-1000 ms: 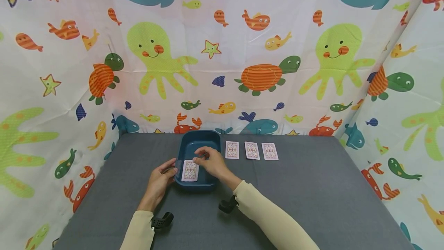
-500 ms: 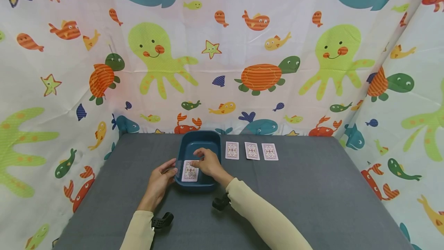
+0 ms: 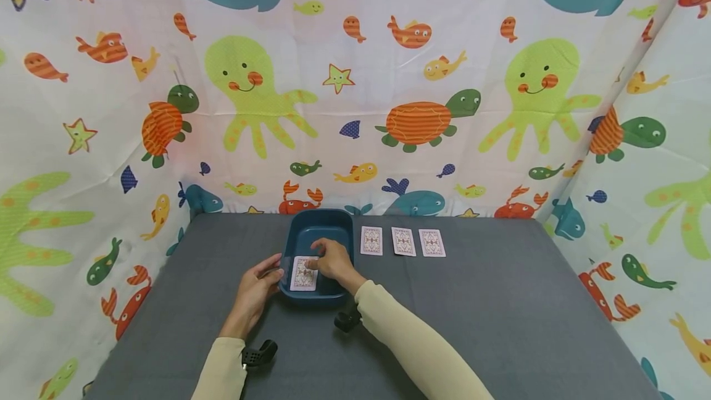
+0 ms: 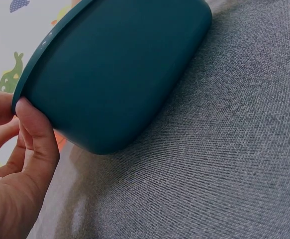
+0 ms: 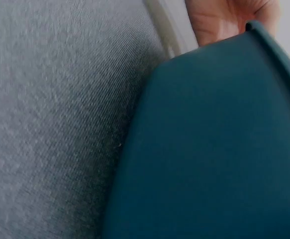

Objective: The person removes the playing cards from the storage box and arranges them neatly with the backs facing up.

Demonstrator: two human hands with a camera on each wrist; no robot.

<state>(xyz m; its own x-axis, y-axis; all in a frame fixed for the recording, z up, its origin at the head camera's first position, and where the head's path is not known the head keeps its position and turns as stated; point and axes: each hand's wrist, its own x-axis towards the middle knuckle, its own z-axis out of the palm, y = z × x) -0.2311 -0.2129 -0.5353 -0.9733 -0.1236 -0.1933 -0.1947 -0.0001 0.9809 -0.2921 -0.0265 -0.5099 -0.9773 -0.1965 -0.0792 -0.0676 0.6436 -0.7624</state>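
Observation:
A dark blue rectangular bin (image 3: 347,233) stands on the grey table in the head view. My left hand (image 3: 254,292) grips its left rim, with the thumb outside; the left wrist view shows the fingers (image 4: 38,127) pinching the edge. A patterned playing card (image 3: 302,276) lies back up in the near left part of the bin. Reaching over the right side, my right hand (image 3: 333,261) has its thumb over the card's upper right corner. The right wrist view shows the bin's outer wall (image 5: 199,144) and part of the left hand (image 5: 217,20), but not the right hand.
Right of the bin, three more cards lie back up in a row: one close by (image 3: 371,241), a middle one (image 3: 403,241) and a far one (image 3: 432,243). A sea-animal curtain (image 3: 355,110) hangs behind the grey tabletop (image 3: 472,313).
My right hand has shifted slightly left and its thumb now covers more of the card in the bin. The right forearm has come left too. My left hand and the row of cards stay put.

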